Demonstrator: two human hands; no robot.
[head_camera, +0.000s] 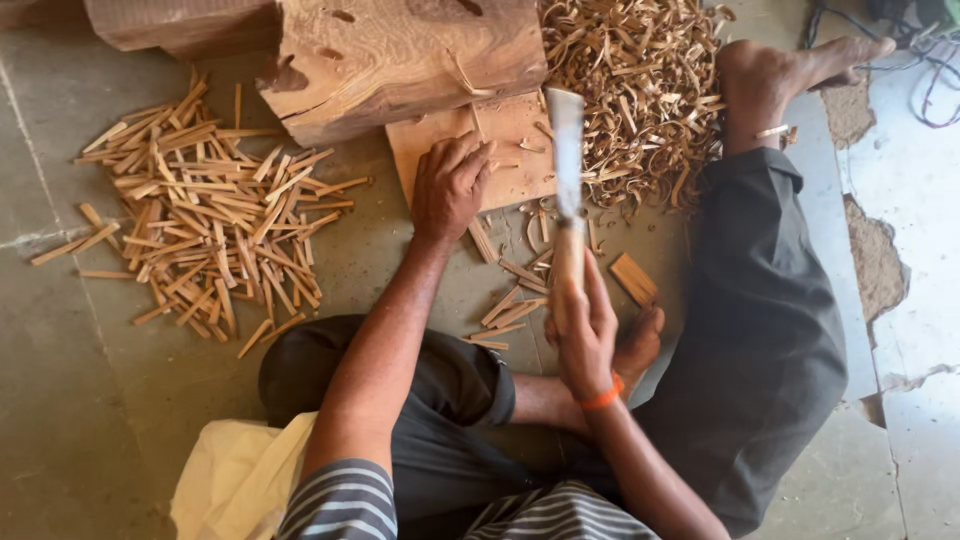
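The person is sitting on the floor, right hand (585, 335) wrapping tight round the wooden handle of a knife (567, 190). Its long blade is pointing straight away from them, raised over a flat board (500, 150). The left hand (450, 185) is curling down on the board's near edge, fingers bent; what's under it, can't tell. A log (400, 60) is crowding the board's far side. Sticks (210, 215) are piling up left, shavings (640, 90) right, a pale bag (235, 480) lying by the knee.
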